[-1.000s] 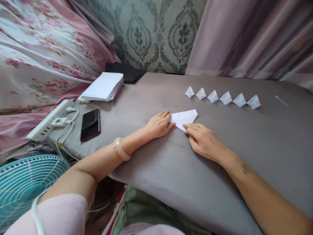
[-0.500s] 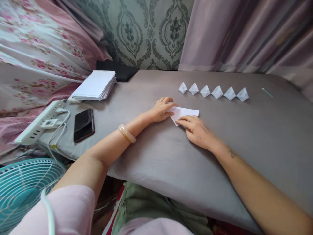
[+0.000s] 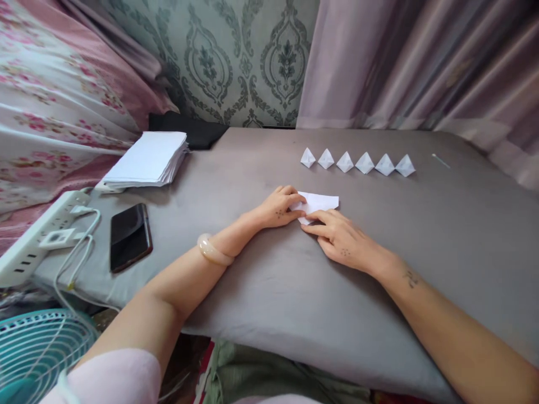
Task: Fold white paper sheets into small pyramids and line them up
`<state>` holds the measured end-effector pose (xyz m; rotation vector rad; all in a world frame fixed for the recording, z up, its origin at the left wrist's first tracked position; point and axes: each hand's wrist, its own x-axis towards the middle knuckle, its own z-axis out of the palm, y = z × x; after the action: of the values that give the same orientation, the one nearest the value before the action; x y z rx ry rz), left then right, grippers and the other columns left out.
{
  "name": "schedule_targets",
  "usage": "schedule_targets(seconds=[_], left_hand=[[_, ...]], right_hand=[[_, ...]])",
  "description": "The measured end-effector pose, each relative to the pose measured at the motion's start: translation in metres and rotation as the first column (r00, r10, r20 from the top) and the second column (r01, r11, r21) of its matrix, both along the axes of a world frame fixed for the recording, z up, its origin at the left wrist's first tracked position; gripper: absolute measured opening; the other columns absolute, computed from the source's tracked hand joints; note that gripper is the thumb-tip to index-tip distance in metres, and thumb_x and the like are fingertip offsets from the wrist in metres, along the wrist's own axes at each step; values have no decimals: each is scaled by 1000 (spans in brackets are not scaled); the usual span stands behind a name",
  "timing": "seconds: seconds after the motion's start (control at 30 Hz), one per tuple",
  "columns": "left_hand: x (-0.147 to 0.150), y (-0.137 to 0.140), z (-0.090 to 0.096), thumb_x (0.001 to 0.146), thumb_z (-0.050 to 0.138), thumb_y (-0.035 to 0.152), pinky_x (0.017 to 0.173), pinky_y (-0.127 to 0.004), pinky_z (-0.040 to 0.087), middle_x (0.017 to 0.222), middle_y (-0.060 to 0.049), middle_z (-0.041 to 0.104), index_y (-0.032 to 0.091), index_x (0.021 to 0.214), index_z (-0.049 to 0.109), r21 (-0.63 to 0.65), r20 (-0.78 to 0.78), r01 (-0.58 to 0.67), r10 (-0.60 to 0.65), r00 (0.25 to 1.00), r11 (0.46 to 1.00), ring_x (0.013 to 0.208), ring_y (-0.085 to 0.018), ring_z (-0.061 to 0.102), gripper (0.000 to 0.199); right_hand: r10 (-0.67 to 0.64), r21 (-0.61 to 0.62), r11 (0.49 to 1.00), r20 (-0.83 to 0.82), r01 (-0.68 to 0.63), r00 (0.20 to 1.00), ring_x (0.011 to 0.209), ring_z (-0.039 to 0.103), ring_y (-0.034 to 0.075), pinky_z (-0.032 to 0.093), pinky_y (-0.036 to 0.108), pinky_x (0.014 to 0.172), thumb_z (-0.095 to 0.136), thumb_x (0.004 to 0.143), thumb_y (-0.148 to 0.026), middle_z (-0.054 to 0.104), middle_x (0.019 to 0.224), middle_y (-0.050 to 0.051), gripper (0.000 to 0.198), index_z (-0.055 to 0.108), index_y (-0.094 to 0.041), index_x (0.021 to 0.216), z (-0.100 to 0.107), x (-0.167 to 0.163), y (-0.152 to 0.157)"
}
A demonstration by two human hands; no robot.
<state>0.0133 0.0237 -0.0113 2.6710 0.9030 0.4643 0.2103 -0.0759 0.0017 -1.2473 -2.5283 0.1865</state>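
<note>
A partly folded sheet of white paper (image 3: 320, 201) lies on the grey table cover, partly hidden under my fingers. My left hand (image 3: 281, 207) grips its left end, fingers curled on top and thumb along the near side. My right hand (image 3: 343, 238) holds the near edge with its thumb and fingers, the fingertips close to those of my left hand. Beyond the hands stands a row of several small folded white paper shapes (image 3: 364, 163), pointed at the top.
At the left are a stack of white paper (image 3: 145, 160), a black phone (image 3: 130, 237) and a white power strip (image 3: 46, 233) with cables. A teal fan (image 3: 42, 353) stands below the table edge. A thin white stick (image 3: 441, 161) lies far right.
The fingers of my left hand have come down from the paper's far edge onto its surface. My right fingertips have shifted slightly along the near edge. The camera view has moved a little.
</note>
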Motion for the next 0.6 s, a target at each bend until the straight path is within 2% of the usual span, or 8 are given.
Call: schedule_targets(seconds=[0.07, 0.13, 0.23, 0.3, 0.37, 0.47, 0.53, 0.6], left_hand=[[2, -6, 1, 93, 49, 38, 96, -37, 43, 116, -11, 55, 19, 116, 63, 70, -64, 24, -19, 998, 997, 103, -22, 52, 33], [7, -14, 4, 97, 38, 31, 94, -38, 44, 114, -12, 56, 16, 116, 62, 161, -192, 40, -9, 981, 986, 104, -24, 51, 34], [16, -28, 11, 95, 35, 18, 81, -35, 49, 109, -15, 57, 10, 118, 58, 223, -340, -3, 81, 937, 975, 103, -26, 51, 33], [19, -35, 16, 94, 36, 15, 76, -34, 50, 108, -15, 58, 10, 118, 57, 213, -373, -16, 97, 923, 977, 101, -26, 52, 33], [18, -37, 21, 96, 35, 19, 73, -33, 50, 107, -14, 59, 14, 119, 58, 184, -365, -29, 96, 926, 982, 100, -25, 52, 33], [13, -35, 21, 98, 33, 27, 71, -32, 49, 105, -11, 60, 21, 113, 63, 149, -309, -49, 94, 946, 988, 99, -25, 52, 34], [11, -32, 17, 98, 33, 32, 71, -31, 49, 104, -10, 60, 23, 108, 66, 142, -248, -69, 103, 963, 987, 99, -24, 52, 36], [9, -29, 12, 98, 34, 35, 73, -31, 48, 106, -9, 60, 24, 105, 68, 137, -180, -89, 114, 977, 986, 100, -22, 52, 36]], right_hand=[[-2, -29, 1000, -12, 1, 1000, 111, 58, 24, 47, 40, 97, 47, 80, -8, 64, 123, 7, 41, 73, -24, 107, 5, 3, 1], [-3, -123, 992, -52, -4, 999, 108, 62, 22, 49, 36, 94, 48, 80, -10, 67, 120, 3, 39, 73, -26, 104, 12, 7, 5], [-127, -213, 973, -176, 88, 976, 86, 68, 17, 52, 28, 79, 47, 84, -15, 74, 98, -2, 33, 74, -27, 98, 22, 10, 20], [-278, -108, 960, -257, 258, 925, 81, 67, 17, 51, 29, 76, 48, 85, -20, 74, 95, 1, 27, 74, -24, 94, 22, 7, 33], [-353, -72, 935, -284, 348, 891, 80, 65, 17, 50, 30, 75, 49, 86, -22, 73, 94, 3, 25, 73, -22, 93, 14, 3, 45], [-418, -53, 908, -185, 416, 889, 81, 62, 19, 48, 33, 75, 52, 86, -23, 67, 87, 6, 18, 70, -21, 84, -5, 0, 56], [-454, 24, 886, -155, 463, 877, 90, 59, 24, 47, 40, 81, 55, 85, -28, 64, 93, 8, 15, 68, -21, 89, -16, 2, 58], [-472, 95, 868, -150, 487, 869, 98, 55, 28, 45, 46, 86, 58, 84, -33, 62, 103, 10, 24, 66, -23, 104, -23, 6, 57]])
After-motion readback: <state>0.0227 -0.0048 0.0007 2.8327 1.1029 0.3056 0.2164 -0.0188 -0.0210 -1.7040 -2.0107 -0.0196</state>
